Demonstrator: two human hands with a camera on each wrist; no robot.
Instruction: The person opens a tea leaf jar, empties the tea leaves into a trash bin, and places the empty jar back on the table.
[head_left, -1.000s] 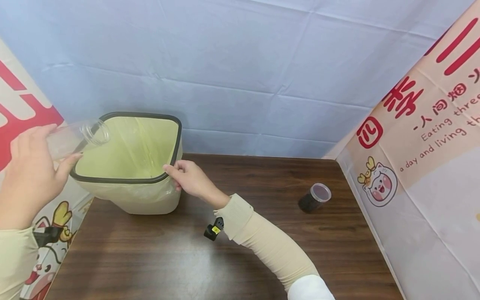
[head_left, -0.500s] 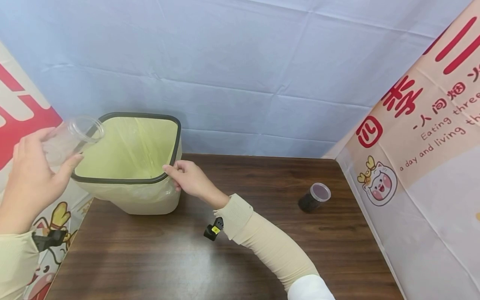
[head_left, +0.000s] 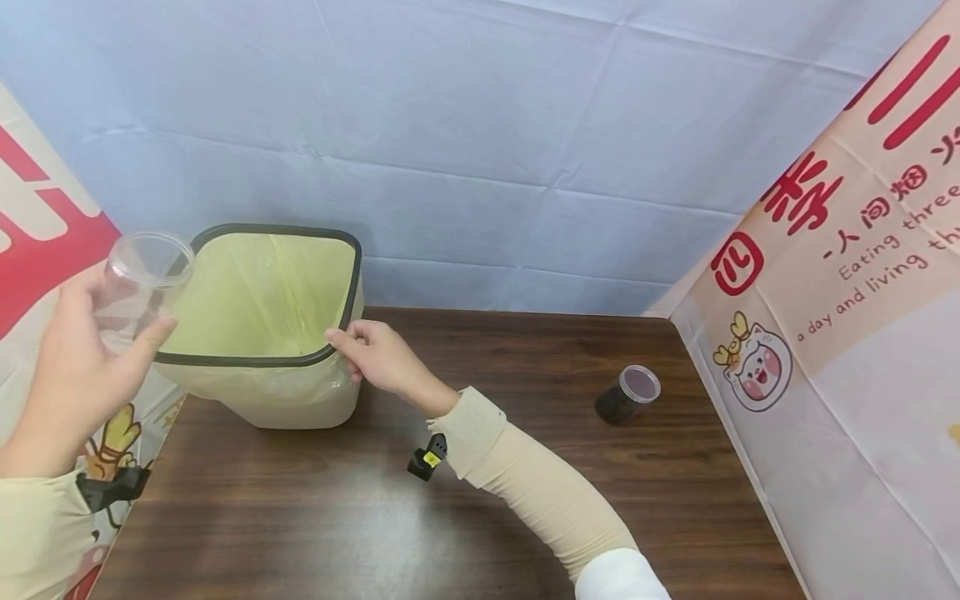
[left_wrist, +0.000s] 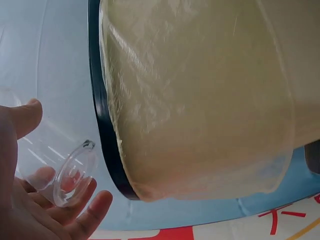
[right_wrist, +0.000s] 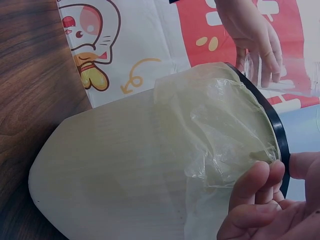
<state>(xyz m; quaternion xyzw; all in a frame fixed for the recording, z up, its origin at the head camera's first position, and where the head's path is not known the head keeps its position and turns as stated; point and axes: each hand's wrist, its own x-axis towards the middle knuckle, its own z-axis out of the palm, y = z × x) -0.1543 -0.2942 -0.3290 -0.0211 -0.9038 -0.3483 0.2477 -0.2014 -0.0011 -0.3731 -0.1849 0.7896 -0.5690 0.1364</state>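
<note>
- Since the left hand (head_left: 86, 367) grasps its side, a clear cylindrical plastic jar (head_left: 138, 292) is probably secure, top unobstructed.
- At its three o'clock stands a cream, black-rimmed plastic bin (head_left: 311, 414).
- The right hand (head_left: 382, 358) pinches the bin's four-o'clock corner, likely steadying it.
- Farther toward three o'clock, a dark, translucent-topped round jar (head_left: 628, 396) stands apart.

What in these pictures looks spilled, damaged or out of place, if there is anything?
Nothing looks spilled or broken. The only slightly untidy thing is the liner of the bin: outside, below the black rim and near the right hand, its folded-over part is wrinkled and bunched instead of lying smooth.
</note>
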